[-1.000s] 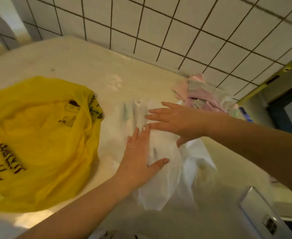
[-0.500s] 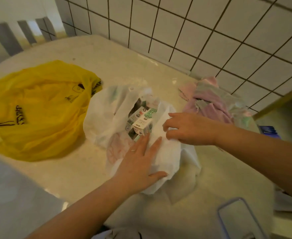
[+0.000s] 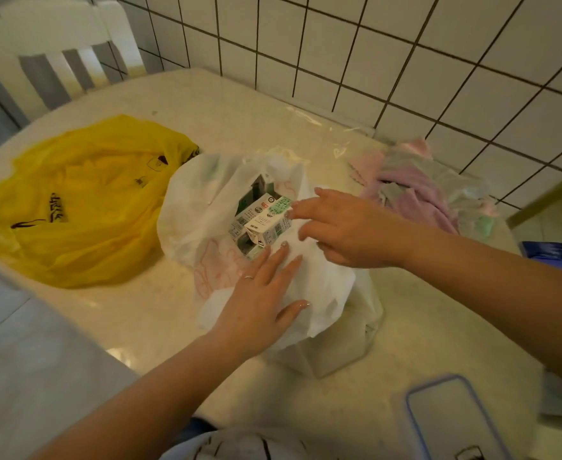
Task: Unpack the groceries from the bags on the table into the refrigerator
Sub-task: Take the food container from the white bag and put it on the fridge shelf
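Note:
A white plastic bag (image 3: 200, 207) lies open in the middle of the cream table (image 3: 322, 410). Inside its mouth sit small white and green cartons (image 3: 263, 224). My left hand (image 3: 259, 303) rests flat on the bag's near side, fingers straight, holding the plastic down. My right hand (image 3: 346, 227) reaches in from the right with its fingers spread; the fingertips touch the top carton's edge. A yellow plastic bag (image 3: 80, 200) with dark print lies bulging to the left.
A heap of pink and green cloths (image 3: 432, 187) lies against the tiled wall at the right. A clear lid with a blue rim (image 3: 452, 416) sits at the near right. A white chair (image 3: 57, 51) stands behind the table's far left.
The white bag's mouth has come open and the cartons now show. My right hand moved from the plastic to the top carton. My left hand stayed pressed on the bag.

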Demonstrator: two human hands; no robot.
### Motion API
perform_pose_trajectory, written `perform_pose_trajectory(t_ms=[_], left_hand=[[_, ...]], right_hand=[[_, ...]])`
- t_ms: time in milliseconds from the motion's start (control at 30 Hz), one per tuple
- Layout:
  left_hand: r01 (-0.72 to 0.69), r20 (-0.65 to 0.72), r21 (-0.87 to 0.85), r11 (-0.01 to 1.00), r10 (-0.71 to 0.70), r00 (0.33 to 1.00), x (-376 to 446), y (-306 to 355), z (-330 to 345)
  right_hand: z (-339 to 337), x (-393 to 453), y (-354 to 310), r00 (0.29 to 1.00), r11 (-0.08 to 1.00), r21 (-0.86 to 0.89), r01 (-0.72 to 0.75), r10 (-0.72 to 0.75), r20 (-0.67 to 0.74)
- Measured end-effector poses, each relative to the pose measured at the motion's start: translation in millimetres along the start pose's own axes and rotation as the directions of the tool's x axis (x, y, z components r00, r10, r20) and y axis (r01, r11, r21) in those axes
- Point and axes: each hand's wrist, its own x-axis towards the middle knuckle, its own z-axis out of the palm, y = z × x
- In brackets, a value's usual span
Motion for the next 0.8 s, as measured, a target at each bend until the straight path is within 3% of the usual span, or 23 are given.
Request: perform_pose_trajectory(t_ms=[100, 200, 267, 367, 533, 700, 800], left_hand=[[0.102, -0.077, -0.118, 0.988, -0.112, 0.991, 0, -1, 1], [0.214, -0.048, -0.194, 0.957, -0.227, 0.973, -5, -6, -1], [0.200, -0.048, -0.194, 0.960, -0.213, 0.976, -9, -5, -2], [0.144, -0.058, -0.126, 0.982, -0.152, 0.987, -15, 0, -5], [-0.093, -0.160, 0.058, 0.994, 0.101, 0.982, -16, 7, -7], [-0.183, 0.040, 0.131, 0.974, 0.179, 0.983, -16, 22, 2], [-0.243, 0.097, 0.162, 0.956, 0.230, 0.968, -9, 32, 4]], right_hand=[[10, 18, 1, 0.982, 1.000, 0.002, -0.023, 0.022, 0.190], [18, 25, 3, 0.927, 0.995, -0.092, -0.046, 0.076, 0.366], [22, 27, 1, 0.948, 0.996, -0.080, -0.048, 0.071, 0.309], [23, 22, 1, 0.997, 0.988, -0.154, 0.008, 0.005, 0.082], [26, -12, 5, 0.997, 0.984, -0.172, 0.045, -0.055, -0.055], [25, -47, 3, 0.997, 0.987, -0.156, -0.026, 0.037, 0.069], [21, -68, 1, 0.961, 0.979, -0.089, -0.182, 0.196, 0.194]])
